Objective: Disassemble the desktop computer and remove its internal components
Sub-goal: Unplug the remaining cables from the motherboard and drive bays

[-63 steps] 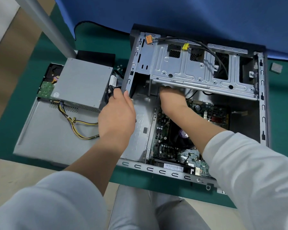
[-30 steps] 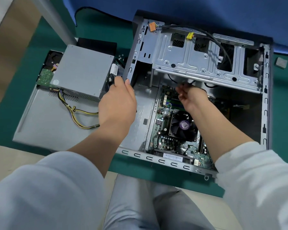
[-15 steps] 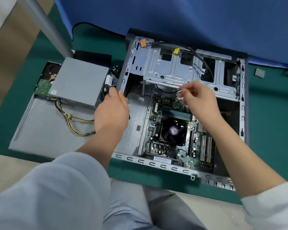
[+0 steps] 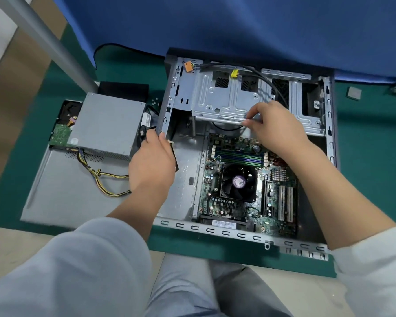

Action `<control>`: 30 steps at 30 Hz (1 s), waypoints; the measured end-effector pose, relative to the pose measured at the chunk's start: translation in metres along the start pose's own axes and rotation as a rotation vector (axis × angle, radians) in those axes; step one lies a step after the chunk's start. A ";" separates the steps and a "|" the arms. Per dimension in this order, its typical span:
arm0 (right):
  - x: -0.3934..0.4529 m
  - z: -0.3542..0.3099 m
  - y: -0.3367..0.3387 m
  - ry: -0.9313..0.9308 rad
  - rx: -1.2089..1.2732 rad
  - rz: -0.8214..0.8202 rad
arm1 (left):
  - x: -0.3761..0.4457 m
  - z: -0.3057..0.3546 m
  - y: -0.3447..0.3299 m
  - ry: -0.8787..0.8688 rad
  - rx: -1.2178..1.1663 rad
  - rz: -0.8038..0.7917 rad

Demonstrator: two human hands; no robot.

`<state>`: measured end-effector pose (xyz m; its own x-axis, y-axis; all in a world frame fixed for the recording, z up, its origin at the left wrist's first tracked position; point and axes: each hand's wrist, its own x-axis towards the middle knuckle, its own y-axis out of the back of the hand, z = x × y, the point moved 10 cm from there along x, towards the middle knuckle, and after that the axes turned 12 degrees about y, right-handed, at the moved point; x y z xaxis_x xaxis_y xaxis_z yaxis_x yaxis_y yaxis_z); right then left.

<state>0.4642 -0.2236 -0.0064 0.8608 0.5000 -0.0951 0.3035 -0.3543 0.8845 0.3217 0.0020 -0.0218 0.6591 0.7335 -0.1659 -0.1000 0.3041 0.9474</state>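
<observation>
The open desktop case point(image 4: 215, 232) lies on its side on a green mat. Inside sit the motherboard point(image 4: 245, 209), its black CPU fan point(image 4: 238, 181) and a silver drive cage point(image 4: 224, 99) at the far end. My left hand point(image 4: 151, 165) grips the top edge of the case's left wall; a thin dark strip pokes out beside the palm. My right hand point(image 4: 274, 126) hovers over the board with fingertips pinched at the cage's lower edge, on the end of a black cable point(image 4: 226, 128) that loops out from under the cage.
The removed power supply point(image 4: 108, 124) with yellow-black wires point(image 4: 101, 177) rests on the detached side panel point(image 4: 66, 191), beside a hard drive point(image 4: 62, 131). A cable with orange point(image 4: 188, 66) and yellow point(image 4: 233, 73) plugs runs over the cage. A small square chip point(image 4: 353, 93) lies right; a metal pole point(image 4: 48, 42) stands left.
My right hand has come out from under the drive cage and risen to its lower edge, pinching the cable. My left hand has stayed on the case wall. The camera view shifted.
</observation>
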 end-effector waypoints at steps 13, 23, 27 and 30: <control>0.003 0.000 -0.006 0.090 -0.135 -0.090 | 0.001 -0.002 -0.001 0.013 0.000 0.005; -0.056 0.000 -0.019 0.098 0.471 0.121 | 0.002 0.000 -0.002 -0.007 -0.025 0.017; -0.063 0.010 -0.067 -0.053 0.632 0.107 | 0.001 0.001 -0.004 -0.004 -0.009 0.023; -0.066 0.034 -0.078 -0.222 0.743 0.236 | -0.002 0.005 -0.007 -0.004 -0.015 0.023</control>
<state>0.3974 -0.2558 -0.0841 0.9733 0.2060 -0.1014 0.2290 -0.9023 0.3653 0.3245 -0.0045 -0.0266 0.6598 0.7378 -0.1428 -0.1263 0.2963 0.9467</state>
